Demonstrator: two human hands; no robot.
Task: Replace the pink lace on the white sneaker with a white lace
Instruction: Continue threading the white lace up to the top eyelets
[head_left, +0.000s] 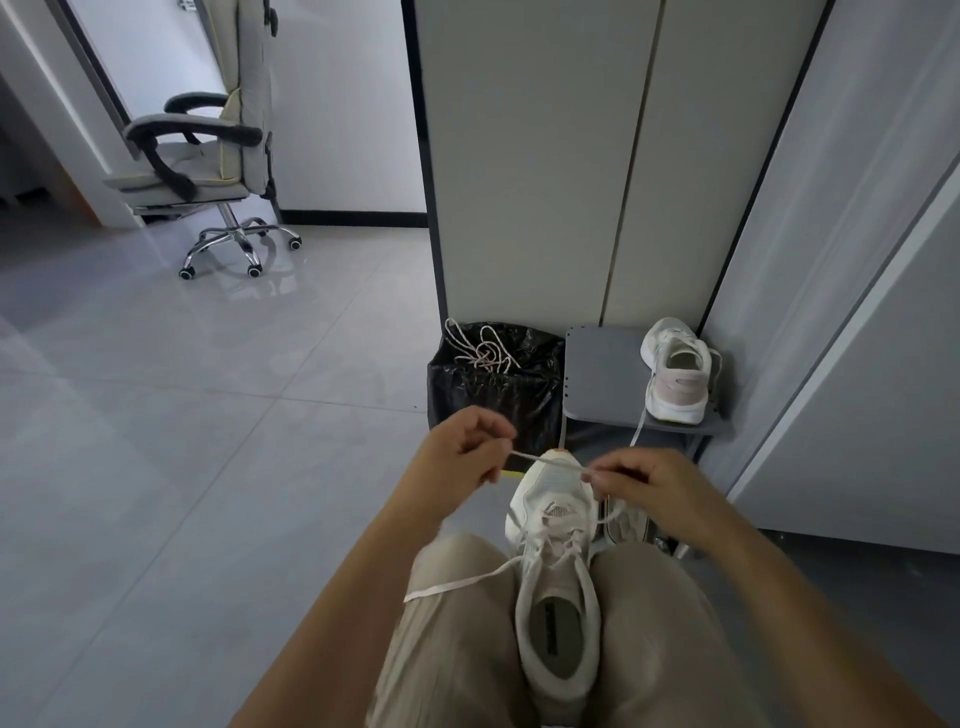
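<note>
Wedged between the knees with its heel nearest, the white sneaker (558, 597) is held with its toe pointing away, so that both hands are freed for the lacing. A strand of lace (545, 461) is stretched taut above the toe. One end is pinched in the grip of the left hand (462, 452), whose fingers are curled round it, and the other end in the grip of the right hand (654, 493), likewise closed on it. Across the eyelets faintly pink lacing (558, 525) is seen, and a loose tail (457, 584) is draped over the left thigh. Whether the stretched strand is the pink lace or the white one cannot be told in this light. The step in hand is judged to be drawing lace through the eyelets nearest the toe. It would be done well if the strand were laid flat and untwisted, pulled evenly to both sides so that equal lengths are left, and the shoe clamped firmly so that no pull is lost. A discarded lace (483, 353) is heaped on a black bin (467, 400) on the floor, and a second sneaker (675, 374) is set at the right edge of a grey stool (602, 374) beside it.
</note>
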